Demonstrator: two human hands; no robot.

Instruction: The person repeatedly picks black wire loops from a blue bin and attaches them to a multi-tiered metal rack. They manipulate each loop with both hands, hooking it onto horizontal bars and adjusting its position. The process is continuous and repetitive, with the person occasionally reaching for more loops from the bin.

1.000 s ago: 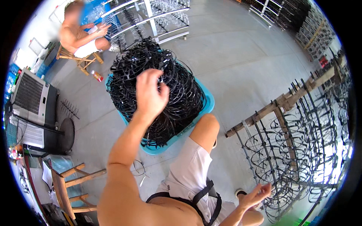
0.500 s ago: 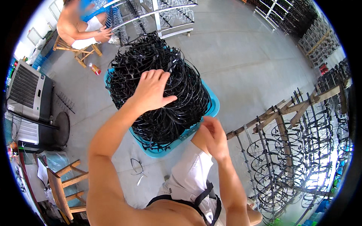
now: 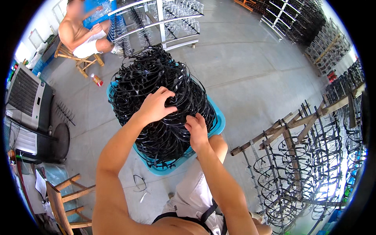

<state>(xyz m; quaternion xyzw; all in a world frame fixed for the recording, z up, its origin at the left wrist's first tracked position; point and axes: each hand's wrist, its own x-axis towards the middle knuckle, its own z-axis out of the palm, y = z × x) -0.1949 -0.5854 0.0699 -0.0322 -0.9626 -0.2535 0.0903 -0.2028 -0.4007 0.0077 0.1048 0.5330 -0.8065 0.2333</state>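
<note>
A tall heap of glossy black thin looped pieces point(image 3: 156, 74) fills a light blue plastic tub point(image 3: 221, 117) in front of me. My left hand point(image 3: 156, 105) lies over the middle of the heap, its fingers bent and the thumb held apart from them, with nothing plainly gripped. Close to its right, my right hand point(image 3: 197, 131) has its fingers curled in against the near right side of the heap. Whatever those fingers pinch is hidden among the black loops. The tub stands by my knee, and loops overhang its rim.
Beyond the tub stands a white metal rack point(image 3: 162, 23) with hanging wire pieces; a person point(image 3: 78, 33) sits beside it. Racks of black loops point(image 3: 297, 164) hang from a wooden beam at right. An air cooler point(image 3: 29, 98), a wooden stool point(image 3: 64, 199) and a bottle point(image 3: 96, 80) are at left.
My right hand has moved from beside my knee up and left onto the heap. My left hand has shifted slightly, its fingers more bent. The seated person's hands have moved off the rack.
</note>
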